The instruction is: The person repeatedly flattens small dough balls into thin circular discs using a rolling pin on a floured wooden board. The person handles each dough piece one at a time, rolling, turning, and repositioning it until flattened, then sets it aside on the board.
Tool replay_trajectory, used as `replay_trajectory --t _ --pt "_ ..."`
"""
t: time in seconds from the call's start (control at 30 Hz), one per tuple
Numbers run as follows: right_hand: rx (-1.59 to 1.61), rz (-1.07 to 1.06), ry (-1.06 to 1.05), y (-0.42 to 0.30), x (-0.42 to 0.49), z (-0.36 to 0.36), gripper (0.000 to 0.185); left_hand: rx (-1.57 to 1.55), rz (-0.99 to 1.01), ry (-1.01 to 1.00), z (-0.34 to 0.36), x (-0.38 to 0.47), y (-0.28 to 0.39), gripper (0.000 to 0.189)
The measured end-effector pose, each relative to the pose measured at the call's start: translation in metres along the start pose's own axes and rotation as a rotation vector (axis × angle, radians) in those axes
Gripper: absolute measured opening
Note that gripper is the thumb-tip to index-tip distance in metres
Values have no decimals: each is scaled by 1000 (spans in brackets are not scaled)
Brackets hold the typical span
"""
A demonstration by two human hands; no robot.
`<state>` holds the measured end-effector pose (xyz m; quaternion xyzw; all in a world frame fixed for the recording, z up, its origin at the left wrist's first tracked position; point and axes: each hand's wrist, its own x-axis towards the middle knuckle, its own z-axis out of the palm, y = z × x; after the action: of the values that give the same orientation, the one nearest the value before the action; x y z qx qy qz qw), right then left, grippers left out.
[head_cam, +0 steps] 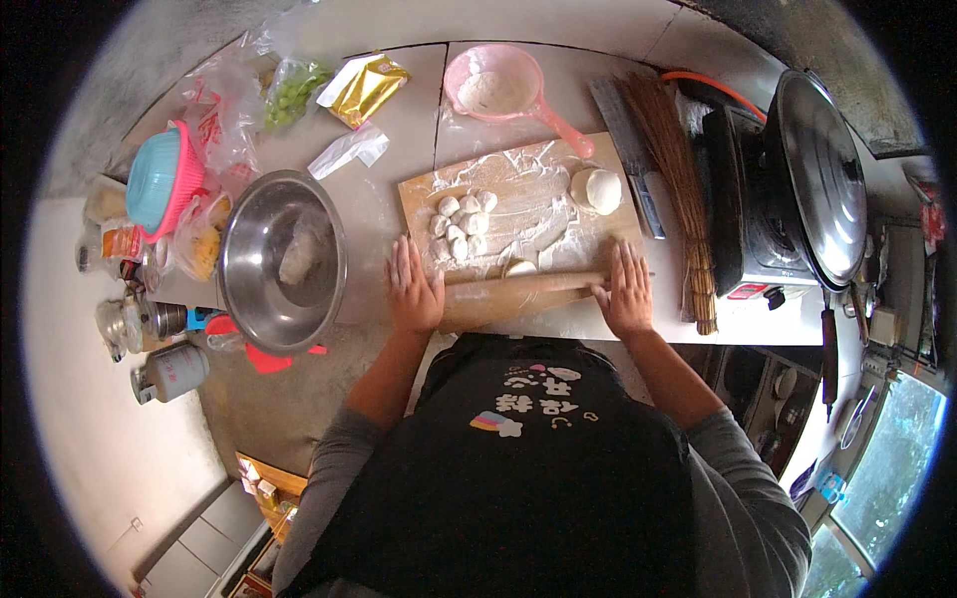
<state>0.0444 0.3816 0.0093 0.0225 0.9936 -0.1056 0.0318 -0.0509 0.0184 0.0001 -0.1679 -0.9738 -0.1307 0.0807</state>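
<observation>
My left hand (416,290) lies flat with straight fingers at the left end of a wooden rolling pin (523,282). Over the pin's right end rests my right hand (626,291), also flat, thumb apart. A small piece of dough (520,267) touches the pin's far side, partly hidden by it. All this is at the near edge of a floured wooden board (523,176). Several small dough lumps (462,224) sit in a cluster on its left side. A stack of round dough wrappers (598,191) stands at the board's right.
Left stands a steel bowl (282,261) with a plastic bag inside. Behind the board is a pink ladle (495,82) holding flour. A cleaver (643,202), a straw brush (677,194) and a gas stove (762,202) bearing a lidded wok (819,179) line the right.
</observation>
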Motion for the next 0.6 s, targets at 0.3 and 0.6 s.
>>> replay_trajectory --t 0.3,0.6 --pt "-54 62 127 -2 66 -8 83 20 -197 162 30 55 -9 68" --pt "5 -7 2 2 1 -4 86 20 -61 -42 9 -18 2 72"
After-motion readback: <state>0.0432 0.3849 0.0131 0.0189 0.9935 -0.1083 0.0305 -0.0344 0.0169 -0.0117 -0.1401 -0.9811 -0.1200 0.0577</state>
